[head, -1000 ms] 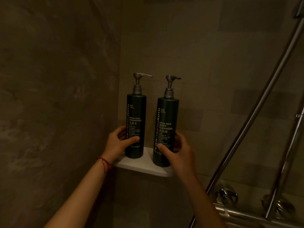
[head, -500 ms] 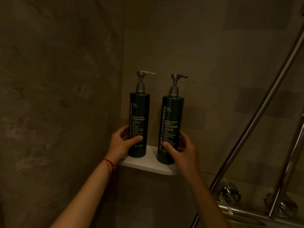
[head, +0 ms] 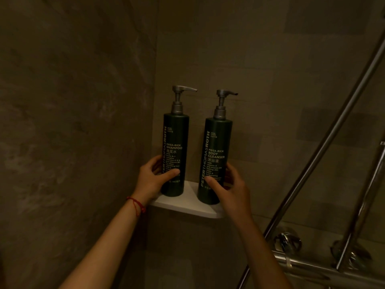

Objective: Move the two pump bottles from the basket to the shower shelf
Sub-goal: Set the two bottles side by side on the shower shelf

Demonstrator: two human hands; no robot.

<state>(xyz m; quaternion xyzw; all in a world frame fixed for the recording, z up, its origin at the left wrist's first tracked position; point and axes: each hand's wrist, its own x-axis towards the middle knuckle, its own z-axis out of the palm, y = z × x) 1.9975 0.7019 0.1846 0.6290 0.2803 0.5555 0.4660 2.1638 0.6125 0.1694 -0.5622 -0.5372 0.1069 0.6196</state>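
Observation:
Two dark green pump bottles with grey pumps stand upright on the white corner shower shelf (head: 188,203). The shampoo bottle (head: 176,138) is on the left, and my left hand (head: 153,180) wraps its lower part, thumb across the front. To its right stands the body cleanser bottle (head: 217,142), a little nearer to me. My right hand (head: 231,188) holds its lower part, thumb on the front and fingers behind. A gap separates the two bottles. The basket is out of view.
Brown tiled walls meet in the corner behind the shelf. A slanted chrome shower rail (head: 325,147) crosses the right side. Chrome taps and a horizontal bar (head: 312,263) sit at the lower right, below the shelf.
The view has shifted slightly, so the bottles sit a bit further right in frame. Both hands keep the same hold on the bottles, which stay standing on the shelf.

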